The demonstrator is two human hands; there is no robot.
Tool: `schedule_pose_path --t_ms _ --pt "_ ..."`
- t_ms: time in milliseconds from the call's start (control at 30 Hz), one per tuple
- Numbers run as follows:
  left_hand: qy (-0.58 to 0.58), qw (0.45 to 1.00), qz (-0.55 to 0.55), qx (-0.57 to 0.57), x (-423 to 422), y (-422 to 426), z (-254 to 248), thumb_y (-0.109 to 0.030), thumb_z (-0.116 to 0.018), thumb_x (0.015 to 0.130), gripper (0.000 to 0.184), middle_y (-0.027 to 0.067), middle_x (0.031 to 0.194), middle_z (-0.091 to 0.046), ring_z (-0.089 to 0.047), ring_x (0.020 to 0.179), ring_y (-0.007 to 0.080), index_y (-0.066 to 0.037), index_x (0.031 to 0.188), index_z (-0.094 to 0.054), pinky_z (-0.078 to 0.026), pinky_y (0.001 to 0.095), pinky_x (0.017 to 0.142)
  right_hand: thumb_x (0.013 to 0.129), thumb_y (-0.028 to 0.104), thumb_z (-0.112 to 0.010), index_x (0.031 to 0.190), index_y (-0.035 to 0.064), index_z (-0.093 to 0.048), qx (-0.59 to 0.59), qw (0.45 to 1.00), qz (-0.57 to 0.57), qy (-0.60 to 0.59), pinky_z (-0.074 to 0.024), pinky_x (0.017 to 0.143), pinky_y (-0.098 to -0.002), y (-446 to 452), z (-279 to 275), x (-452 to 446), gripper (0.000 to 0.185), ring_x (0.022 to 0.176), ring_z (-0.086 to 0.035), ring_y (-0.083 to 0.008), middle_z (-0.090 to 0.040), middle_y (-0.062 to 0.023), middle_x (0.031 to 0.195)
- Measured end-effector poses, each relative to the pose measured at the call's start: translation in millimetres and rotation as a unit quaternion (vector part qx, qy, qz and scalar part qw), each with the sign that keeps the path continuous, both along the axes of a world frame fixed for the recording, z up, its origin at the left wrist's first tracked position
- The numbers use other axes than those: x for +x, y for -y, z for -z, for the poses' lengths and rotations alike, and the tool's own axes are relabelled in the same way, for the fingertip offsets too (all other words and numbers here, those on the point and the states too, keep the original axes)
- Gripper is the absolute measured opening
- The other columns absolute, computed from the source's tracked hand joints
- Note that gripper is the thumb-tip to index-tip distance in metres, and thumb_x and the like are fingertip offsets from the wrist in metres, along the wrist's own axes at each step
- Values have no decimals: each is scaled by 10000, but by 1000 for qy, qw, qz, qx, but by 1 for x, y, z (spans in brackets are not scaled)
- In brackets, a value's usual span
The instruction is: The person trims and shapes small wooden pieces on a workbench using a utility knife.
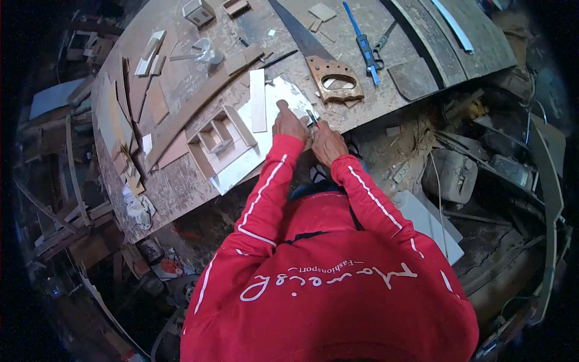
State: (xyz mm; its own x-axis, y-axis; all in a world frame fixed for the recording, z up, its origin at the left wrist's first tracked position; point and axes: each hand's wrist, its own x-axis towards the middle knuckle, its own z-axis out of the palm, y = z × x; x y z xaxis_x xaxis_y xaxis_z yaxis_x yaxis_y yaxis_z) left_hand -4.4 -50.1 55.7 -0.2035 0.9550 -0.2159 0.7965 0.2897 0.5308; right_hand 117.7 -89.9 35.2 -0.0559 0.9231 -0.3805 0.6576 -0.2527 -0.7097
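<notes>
My left hand [289,125] is at the table's near edge, over a white sheet [240,171], its fingers bent around or against a small pale piece [300,113]. Close beside it on the right, my right hand [329,143] is closed on a small dark-tipped tool [312,118], whose tip is at the pale piece. The tool's kind is too small to tell. Left of my hands lie a pale wooden strip [258,101] and an open wooden box frame [222,140] with a smaller compartment inside.
A handsaw [329,75] lies beyond my right hand, with a blue tool [364,45] and dark-handled scissors [380,48] to its right. Farther left are a long wooden strip [193,110], a plastic cup [209,53] and wood offcuts [122,114] on the worktable [175,196].
</notes>
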Motion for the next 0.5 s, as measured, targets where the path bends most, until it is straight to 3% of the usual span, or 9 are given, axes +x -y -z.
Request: schedule_pose_path --t_ms 67,200,300,400,500 --pt "43 995 39 80 -1 10 8 -96 -750 722 627 297 1108 -503 -581 980 485 -54 1244 -405 -503 494 828 905 220 -493 1094 -20 -498 -2 1000 -4 -13 -475 792 -568 1 -1 1 306 900 -619 -527 -635 -353 905" --pt "5 984 177 38 -13 18 2 7 -726 668 642 246 1102 -468 -566 940 466 -95 1235 -445 -515 474 806 914 226 -490 1095 -14 -504 6 1000 -16 -3 -480 777 -568 0 -1 3 300 884 -624 -522 -638 -345 891" --pt "-50 972 226 51 -21 21 0 -12 -713 694 586 235 1096 -477 -571 927 449 -99 1221 -473 -512 466 771 923 236 -489 1091 -18 -509 17 1000 -25 0 -485 765 -564 1 12 3 305 871 -627 -518 -639 -343 885" --pt "-129 934 259 208 -24 21 4 -38 -669 763 403 230 1154 -489 -597 879 435 -112 1147 -571 -519 452 717 930 239 -492 1085 -19 -512 31 999 -40 -8 -488 750 -562 1 16 3 301 853 -628 -516 -639 -343 877" --pt "-150 913 251 284 -22 17 -8 -98 -686 788 227 198 1086 -552 -603 836 395 -102 1012 -652 -521 420 692 935 240 -502 1075 -19 -515 43 998 -36 -16 -489 732 -562 2 20 1 295 830 -629 -515 -642 -336 865"
